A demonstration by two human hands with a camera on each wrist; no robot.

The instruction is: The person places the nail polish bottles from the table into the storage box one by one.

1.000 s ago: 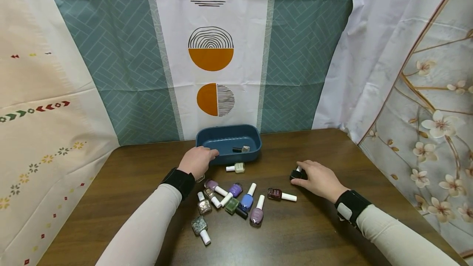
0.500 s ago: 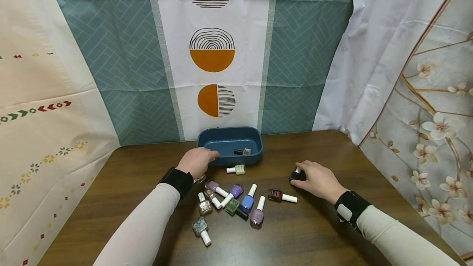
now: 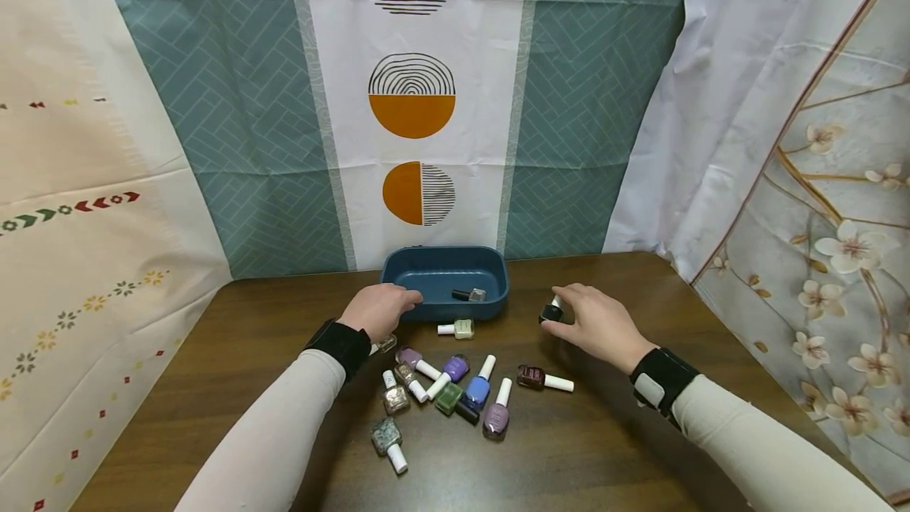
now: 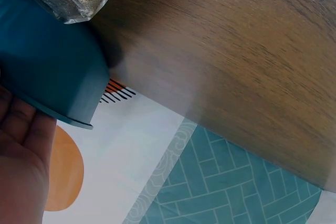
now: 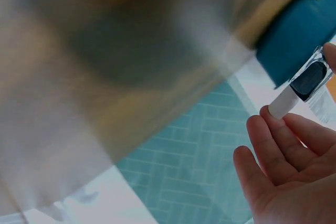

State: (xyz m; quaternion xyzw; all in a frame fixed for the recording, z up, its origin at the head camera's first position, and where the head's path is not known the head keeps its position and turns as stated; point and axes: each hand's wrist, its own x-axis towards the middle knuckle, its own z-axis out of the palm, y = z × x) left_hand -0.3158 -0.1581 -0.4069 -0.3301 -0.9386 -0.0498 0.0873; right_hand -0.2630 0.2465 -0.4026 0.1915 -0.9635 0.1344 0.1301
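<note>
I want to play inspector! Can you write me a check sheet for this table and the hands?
Surface: brown wooden table, bare at the right.
Job's things: dark polish bottle with white cap; blue tray holding one bottle.
Clutter: loose polish bottles lying in front of the tray.
Hands: right hand pinches the dark polish bottle; left hand rests on the tray's front rim.
Cables: nothing seen.
Surroundings: patterned curtains behind and at both sides.
</note>
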